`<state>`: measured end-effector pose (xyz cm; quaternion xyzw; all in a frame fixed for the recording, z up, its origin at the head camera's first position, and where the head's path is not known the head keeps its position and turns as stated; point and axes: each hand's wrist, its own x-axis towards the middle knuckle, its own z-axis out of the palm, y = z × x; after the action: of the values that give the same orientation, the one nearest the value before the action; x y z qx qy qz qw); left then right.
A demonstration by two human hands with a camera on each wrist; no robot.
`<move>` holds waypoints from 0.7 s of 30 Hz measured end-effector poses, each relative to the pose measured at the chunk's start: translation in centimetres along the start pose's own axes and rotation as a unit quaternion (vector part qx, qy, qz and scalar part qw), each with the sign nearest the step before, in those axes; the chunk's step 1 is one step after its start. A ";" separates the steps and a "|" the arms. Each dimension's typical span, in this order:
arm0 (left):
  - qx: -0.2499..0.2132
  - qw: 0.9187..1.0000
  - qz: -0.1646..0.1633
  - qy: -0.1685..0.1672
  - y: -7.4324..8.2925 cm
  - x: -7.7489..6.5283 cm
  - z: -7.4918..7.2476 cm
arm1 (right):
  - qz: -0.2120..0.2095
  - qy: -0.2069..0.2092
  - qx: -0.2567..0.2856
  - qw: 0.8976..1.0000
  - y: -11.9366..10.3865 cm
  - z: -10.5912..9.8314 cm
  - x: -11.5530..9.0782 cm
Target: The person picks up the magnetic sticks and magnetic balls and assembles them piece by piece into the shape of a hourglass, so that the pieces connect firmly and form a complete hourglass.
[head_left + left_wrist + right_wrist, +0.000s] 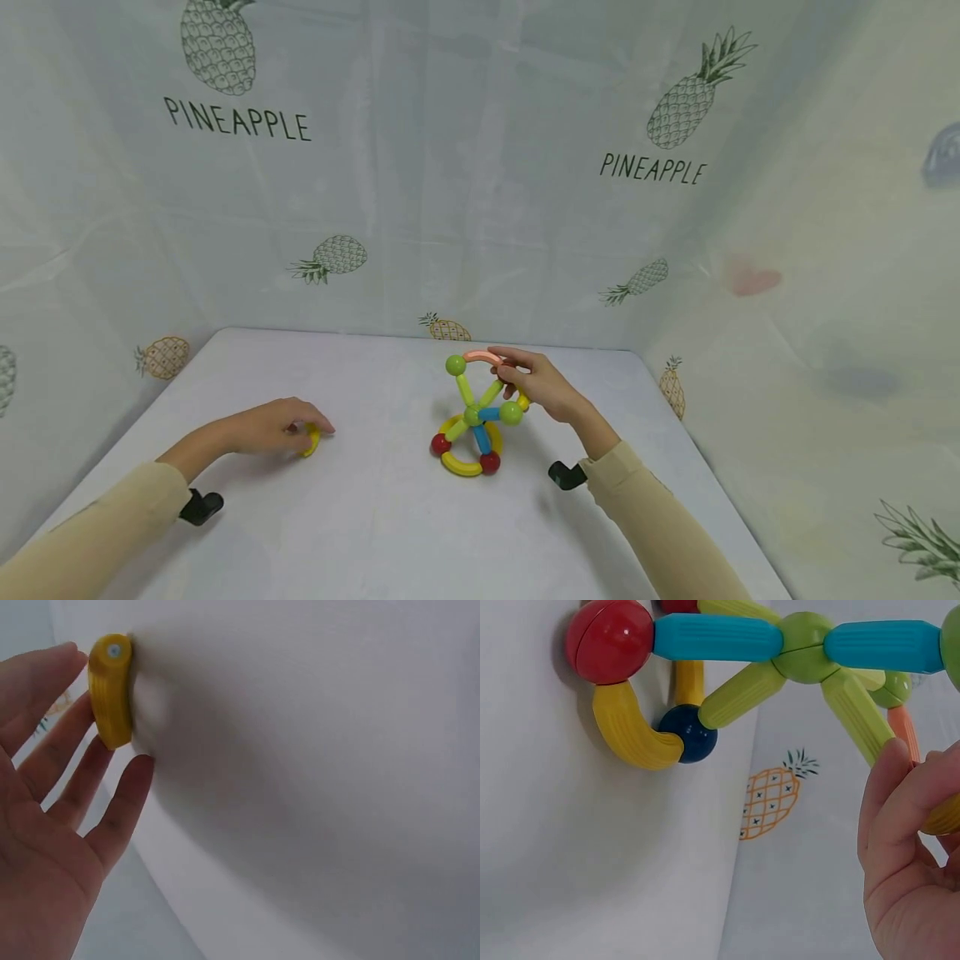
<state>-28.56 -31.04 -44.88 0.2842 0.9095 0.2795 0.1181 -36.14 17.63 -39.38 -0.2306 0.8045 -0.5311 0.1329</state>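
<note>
At the left of the table, my left hand [273, 427] pinches a yellow curved rod [111, 694] low over the white surface, fingertips around it. A metal dot shows at the rod's end. Toward the right stands a construction of magnetic rods and balls, with straight green and blue rods meeting at a green centre ball [472, 416]. Its base is a ring of yellow curved rods [461, 468] with red balls [490, 462] and a dark blue ball [690, 733]. My right hand [546, 385] grips a red ball [506, 372] at the top, beside an orange curved rod [482, 356], partly hiding it.
The white table [375, 533] ends at a cloth backdrop [480, 167] printed with pineapples, which also hangs at both sides. A black wrist mount [567, 476] sits at the right sleeve, and another black mount [201, 507] at the left sleeve.
</note>
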 end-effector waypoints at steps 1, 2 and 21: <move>-0.001 1.000 0.000 0.001 0.0 -0.1 0.1 | 0.000 0.001 -0.001 1.000 0.0 0.0 0.0; -0.001 1.000 0.003 0.002 0.0 -0.1 0.1 | -0.001 0.002 -0.004 1.000 0.1 0.0 -0.1; 0.043 0.997 0.034 0.049 -1.4 0.2 0.9 | -0.004 0.006 -0.009 1.000 0.1 0.1 -0.3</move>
<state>-28.97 -31.48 -46.44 0.3059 0.9152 0.2574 0.0518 -35.83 17.71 -39.53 -0.2316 0.8091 -0.5256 0.1239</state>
